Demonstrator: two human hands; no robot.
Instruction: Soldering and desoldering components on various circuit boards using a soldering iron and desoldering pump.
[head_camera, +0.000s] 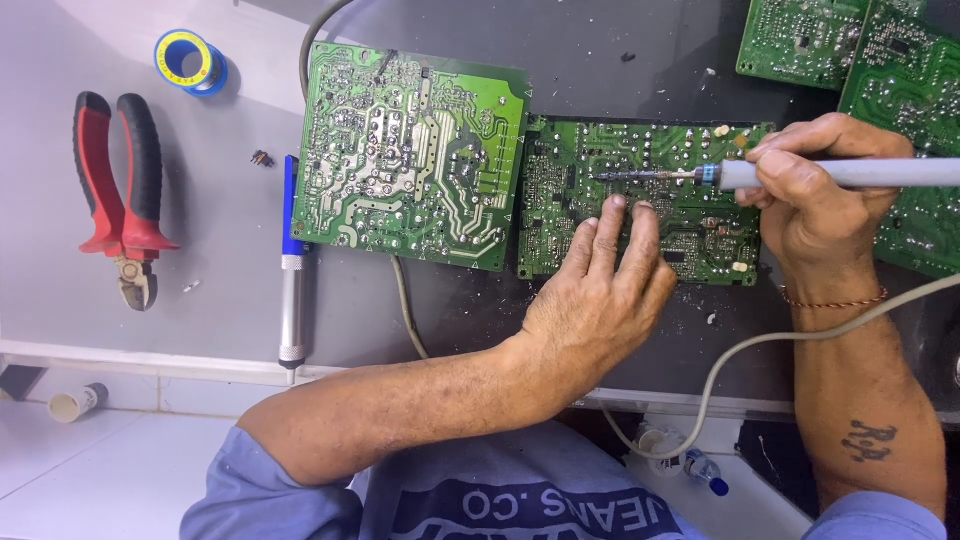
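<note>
The person works on a green circuit board that lies solder side up on the dark desk, its left edge touching a second, larger circuit board set beside it at a slight tilt.

The left hand lies flat and open on the near half of the smaller board, fingers spread and pressing down, seemingly to keep the board from sliding under the tool. Its forearm crosses in from the lower left, elbow bent, wrist roughly straight.

The right hand is closed around the grey handle of a soldering iron, gripped near the blue collar much as one holds a pen, which would give fine control of the tip. The iron lies nearly level, pointing left, its tip resting on or just above the board just beyond the left fingertips. The wrist is bent inward, with a thin bracelet on it, and the iron's grey cord loops back under that forearm, clear of the work.

Tools lie to the left, well apart from the hands: a blue and silver desoldering pump just beside the larger board, red-handled cutters, and a spool of solder. More boards lie at the upper right.
</note>
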